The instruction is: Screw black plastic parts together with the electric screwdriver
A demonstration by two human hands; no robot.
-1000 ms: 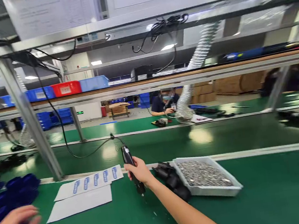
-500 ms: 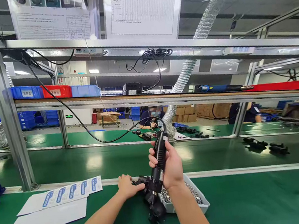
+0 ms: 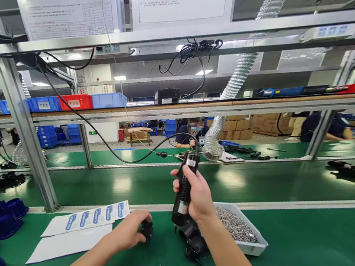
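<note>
My right hand (image 3: 200, 193) is wrapped round a black corded electric screwdriver (image 3: 183, 197), its tip slanting down to the left. Below and partly behind the tool, a black plastic housing (image 3: 194, 240) lies on the green table. Off to the left, my left hand (image 3: 128, 232) grips a small round black part (image 3: 147, 228) between thumb and fingers, apart from the housing. A pale tray (image 3: 256, 248) full of small metal screws (image 3: 237, 225) stands to the right of the housing, partly hidden by my right forearm.
Printed label sheets (image 3: 90, 218) lie left on the table, with dark blue plastic parts (image 3: 2, 219) beyond them. A metal post (image 3: 26, 126) rises at the left. The screwdriver's black cable (image 3: 112, 161) loops across the frame. Black parts (image 3: 347, 169) lie at the right. A person (image 3: 186, 136) sits opposite.
My left hand has moved left, away from the housing, with the small round black part in it. The screwdriver has lifted off the housing and shifted slightly left. The view has turned left.
</note>
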